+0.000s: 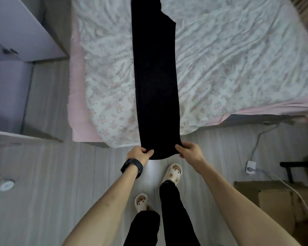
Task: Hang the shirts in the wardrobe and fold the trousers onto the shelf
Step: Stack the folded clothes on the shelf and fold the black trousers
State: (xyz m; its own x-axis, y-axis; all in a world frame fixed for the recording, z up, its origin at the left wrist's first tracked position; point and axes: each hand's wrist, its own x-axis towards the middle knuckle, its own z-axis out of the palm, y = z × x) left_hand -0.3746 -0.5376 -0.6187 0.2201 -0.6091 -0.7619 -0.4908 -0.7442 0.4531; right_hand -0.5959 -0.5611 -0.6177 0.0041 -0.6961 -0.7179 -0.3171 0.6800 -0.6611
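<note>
Nearest: my left hand (140, 154) and right hand (189, 150) each pinch one corner of the trousers' (155, 77) near end, which hangs just past the bed (238, 59) edge. Beyond, the trousers lie lengthwise on the bed as one flat, narrow strip; the far end runs out of view.

Assessment: the fold is in hand. I should lift both corners level, carry them forward together, keep the side edges matched and the tension even, then smooth the crease. A cabinet (16, 32) stands well apart, left.
</note>
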